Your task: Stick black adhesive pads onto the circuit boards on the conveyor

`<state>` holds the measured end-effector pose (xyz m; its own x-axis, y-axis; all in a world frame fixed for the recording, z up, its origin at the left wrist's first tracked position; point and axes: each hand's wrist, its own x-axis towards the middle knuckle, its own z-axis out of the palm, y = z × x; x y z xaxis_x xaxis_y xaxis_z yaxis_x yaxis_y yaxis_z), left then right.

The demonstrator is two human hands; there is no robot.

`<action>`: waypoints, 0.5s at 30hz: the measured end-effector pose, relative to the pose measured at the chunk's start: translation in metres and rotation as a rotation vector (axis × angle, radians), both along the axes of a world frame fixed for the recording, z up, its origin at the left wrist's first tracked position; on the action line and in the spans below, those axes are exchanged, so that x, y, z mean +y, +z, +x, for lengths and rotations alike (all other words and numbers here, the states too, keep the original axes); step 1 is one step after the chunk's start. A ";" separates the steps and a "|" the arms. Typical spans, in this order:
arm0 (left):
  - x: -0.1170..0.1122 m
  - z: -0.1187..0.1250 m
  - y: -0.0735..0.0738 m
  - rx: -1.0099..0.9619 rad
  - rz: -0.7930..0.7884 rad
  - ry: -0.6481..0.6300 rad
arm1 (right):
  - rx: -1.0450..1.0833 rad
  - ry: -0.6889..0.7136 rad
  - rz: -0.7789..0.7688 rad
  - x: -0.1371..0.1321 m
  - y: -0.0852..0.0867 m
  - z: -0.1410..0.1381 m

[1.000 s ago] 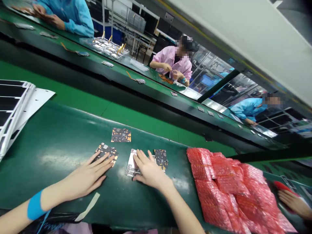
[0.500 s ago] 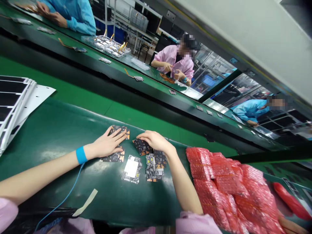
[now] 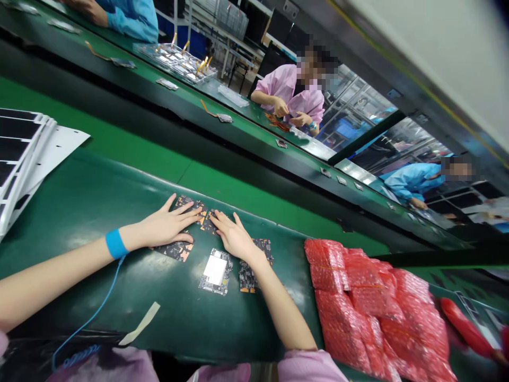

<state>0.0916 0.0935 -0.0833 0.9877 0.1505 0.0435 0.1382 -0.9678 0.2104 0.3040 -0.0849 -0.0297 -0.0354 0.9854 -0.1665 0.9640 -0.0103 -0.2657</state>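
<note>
My left hand (image 3: pixel 169 225), with a blue strap round its wrist, lies with fingers spread over a black circuit board (image 3: pixel 190 205). Below its thumb is another dark circuit board (image 3: pixel 177 251), partly covered by the hand. My right hand (image 3: pixel 234 236) rests with fingers stretched over a dark circuit board (image 3: pixel 208 223), right beside the one under my left fingers. Nearer to me lies a circuit board with a white panel (image 3: pixel 216 270). Right of it, more dark boards (image 3: pixel 247 278) are partly hidden behind my right wrist.
Red bubble-wrap packs (image 3: pixel 358 307) are piled on the right of the green table (image 3: pixel 191 329). Black-and-white frames (image 3: pixel 24 154) lie at the left. A pale strip (image 3: pixel 140 323) is near the front edge. Beyond, co-workers sit along a conveyor (image 3: pixel 246 132) carrying small parts.
My right hand has moved left with a dark board, bringing it beside the board under my left hand, and its fingers have straightened. The left hand stays spread on its board.
</note>
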 end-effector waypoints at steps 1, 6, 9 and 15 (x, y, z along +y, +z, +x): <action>-0.003 0.002 0.002 -0.013 0.002 -0.001 | 0.013 0.018 0.008 -0.006 0.003 0.000; -0.020 0.010 0.009 -0.064 0.002 -0.082 | 0.074 0.272 -0.135 -0.064 0.008 -0.005; -0.022 0.008 0.012 -0.070 -0.003 -0.100 | 0.031 0.359 -0.148 -0.090 -0.002 -0.007; -0.015 -0.024 0.007 -0.166 0.059 -0.041 | -0.049 0.477 0.403 -0.081 -0.015 -0.009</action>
